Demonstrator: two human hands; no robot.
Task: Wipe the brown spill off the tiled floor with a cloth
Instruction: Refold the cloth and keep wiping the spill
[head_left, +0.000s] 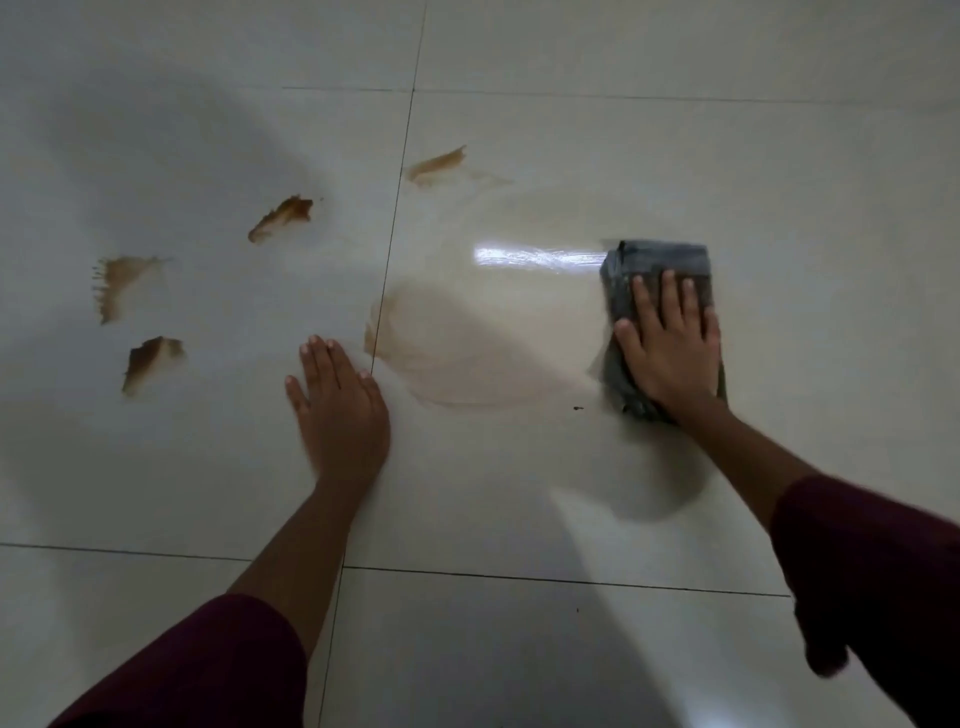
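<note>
The right hand (670, 345) lies flat on a folded grey cloth (655, 262), fingers spread, pressing it down on the tiled floor (519, 493) without gripping; a flat palm probably gives more pressure over a wide area. I take the cloth as the landmark. Just to its left a pale brown smear (467, 343) spreads over the tile, thin and wet, and it reaches the grout line (387, 270). The left hand (340, 402) rests open on the floor beside the near edge of this smear, holding nothing; it seems to support the body weight. Far left of the cloth, beyond the grout line, four darker brown patches (283, 215) are not yet touched. A fifth patch (436, 163) lies up-left of the cloth. I judge that much wiping remains.
</note>
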